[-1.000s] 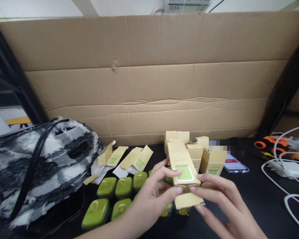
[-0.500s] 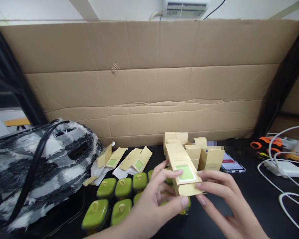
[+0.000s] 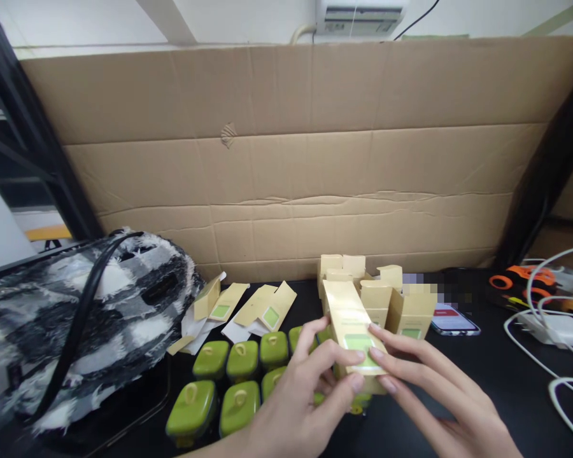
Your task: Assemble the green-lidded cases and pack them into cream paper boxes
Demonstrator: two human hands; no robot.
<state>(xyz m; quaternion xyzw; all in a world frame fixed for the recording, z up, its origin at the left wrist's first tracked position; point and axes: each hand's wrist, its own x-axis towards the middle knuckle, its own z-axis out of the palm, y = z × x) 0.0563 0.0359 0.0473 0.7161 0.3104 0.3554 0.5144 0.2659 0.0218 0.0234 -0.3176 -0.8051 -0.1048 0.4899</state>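
Observation:
A pale yellow cardboard box (image 3: 347, 306) with a green square on its face is held between both hands, its near end towards me. My left hand (image 3: 310, 388) grips it from the left, with the thumb at the near end and fingers along the side and top. On the right, my right hand (image 3: 434, 388) has its fingers on the top face and near corner. The near end flap lies folded over. Below and left stand several green-lidded containers (image 3: 191, 407) with small loops on top, some hidden behind my left hand.
Open yellow boxes (image 3: 417, 312) stand behind the held one. Flattened boxes (image 3: 267, 306) lie left of them. A shaggy black-and-white bag (image 3: 124, 305) sits at left. To the right are a phone (image 3: 453, 320), an orange-and-black toy (image 3: 525, 283) and white cables (image 3: 510, 340). A cardboard panel (image 3: 286, 165) rises behind.
The flap at the box's near end, sticking out before, is now folded over the end. My right fingers have moved onto the top face. The view has shifted slightly.

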